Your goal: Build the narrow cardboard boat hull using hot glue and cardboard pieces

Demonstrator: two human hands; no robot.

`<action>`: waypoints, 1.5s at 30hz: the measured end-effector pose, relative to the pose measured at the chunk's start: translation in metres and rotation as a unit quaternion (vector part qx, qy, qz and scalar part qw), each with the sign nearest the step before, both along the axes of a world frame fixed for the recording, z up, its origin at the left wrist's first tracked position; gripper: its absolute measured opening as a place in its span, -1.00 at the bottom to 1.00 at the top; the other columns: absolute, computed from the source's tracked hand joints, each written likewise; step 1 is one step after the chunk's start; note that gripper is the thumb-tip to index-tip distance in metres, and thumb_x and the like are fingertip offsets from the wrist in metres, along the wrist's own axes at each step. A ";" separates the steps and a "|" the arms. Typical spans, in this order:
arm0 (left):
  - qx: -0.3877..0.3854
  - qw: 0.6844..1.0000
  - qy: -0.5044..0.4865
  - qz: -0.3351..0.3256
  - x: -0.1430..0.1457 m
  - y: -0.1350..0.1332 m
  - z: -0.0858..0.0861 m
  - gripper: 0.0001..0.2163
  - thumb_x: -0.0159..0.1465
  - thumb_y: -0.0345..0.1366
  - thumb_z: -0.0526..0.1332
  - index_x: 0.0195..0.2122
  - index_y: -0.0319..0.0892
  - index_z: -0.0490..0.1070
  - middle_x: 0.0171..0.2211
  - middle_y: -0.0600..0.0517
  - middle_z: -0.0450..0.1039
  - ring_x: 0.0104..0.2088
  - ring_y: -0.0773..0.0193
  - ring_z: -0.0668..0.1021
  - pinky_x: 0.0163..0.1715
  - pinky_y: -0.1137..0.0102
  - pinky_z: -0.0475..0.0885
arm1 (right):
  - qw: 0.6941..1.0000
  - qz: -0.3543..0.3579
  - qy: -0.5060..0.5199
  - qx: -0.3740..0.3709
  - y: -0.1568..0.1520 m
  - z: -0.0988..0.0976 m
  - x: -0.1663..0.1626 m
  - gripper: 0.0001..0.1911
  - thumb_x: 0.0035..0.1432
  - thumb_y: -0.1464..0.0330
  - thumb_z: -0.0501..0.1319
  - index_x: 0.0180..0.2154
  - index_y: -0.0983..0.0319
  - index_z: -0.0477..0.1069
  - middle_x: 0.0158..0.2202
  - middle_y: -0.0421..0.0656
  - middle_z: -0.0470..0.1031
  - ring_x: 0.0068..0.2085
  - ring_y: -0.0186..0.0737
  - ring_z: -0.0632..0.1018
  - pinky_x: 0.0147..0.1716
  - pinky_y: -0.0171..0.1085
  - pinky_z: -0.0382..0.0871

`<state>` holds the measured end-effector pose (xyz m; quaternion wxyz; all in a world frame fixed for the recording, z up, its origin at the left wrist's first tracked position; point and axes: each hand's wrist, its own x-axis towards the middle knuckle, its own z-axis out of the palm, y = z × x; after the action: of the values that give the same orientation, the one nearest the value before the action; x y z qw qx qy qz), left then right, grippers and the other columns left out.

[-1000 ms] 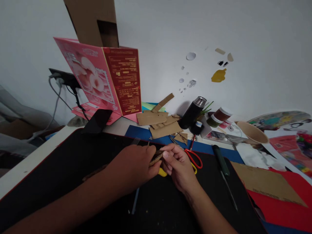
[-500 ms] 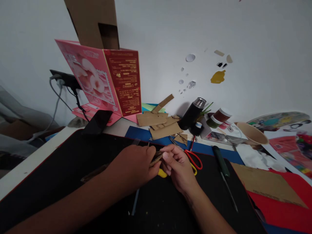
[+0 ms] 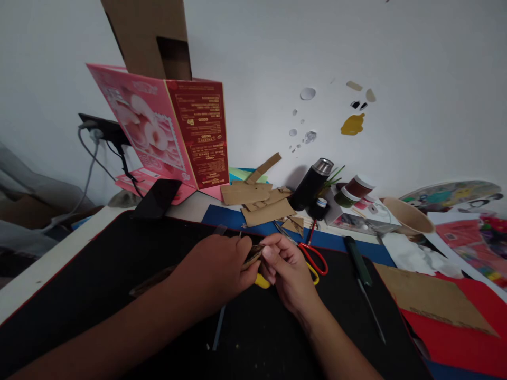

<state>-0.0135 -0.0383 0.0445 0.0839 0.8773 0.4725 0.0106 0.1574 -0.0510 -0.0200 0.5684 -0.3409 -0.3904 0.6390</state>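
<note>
My left hand (image 3: 216,270) and my right hand (image 3: 288,270) meet over a black mat (image 3: 119,264), both pinched on a small brown cardboard piece (image 3: 254,254) held between their fingertips. The fingers of each hand are curled closed around it. A yellow tool (image 3: 261,281) lies on the mat just under the hands, partly hidden by them. Red-handled scissors (image 3: 315,253) lie right behind my right hand.
Cardboard scraps (image 3: 257,198), a black flask (image 3: 311,184), paint jars (image 3: 354,190) and a paper cup (image 3: 407,216) crowd the back. A green-handled screwdriver (image 3: 362,274) and a cardboard sheet (image 3: 431,298) lie to the right. A pink box (image 3: 166,132) and a phone (image 3: 158,196) stand at left.
</note>
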 end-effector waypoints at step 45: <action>0.064 0.998 0.007 -0.013 0.000 -0.004 0.003 -0.82 0.44 -0.24 0.16 -0.23 -0.22 0.48 -0.30 -0.14 0.61 -0.23 -0.07 0.69 -0.21 0.11 0.57 | 0.999 0.019 -0.034 -0.005 -0.002 -0.007 -0.002 -0.58 0.20 0.01 0.47 -0.29 0.23 0.49 -0.66 -0.37 0.30 -0.64 -0.43 0.23 -0.59 -0.39 0.09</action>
<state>-0.0134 -0.0420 0.0473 0.0245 0.8870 0.4599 0.0333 0.1553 -0.0525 -0.0266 0.5411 -0.3579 -0.4130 0.6392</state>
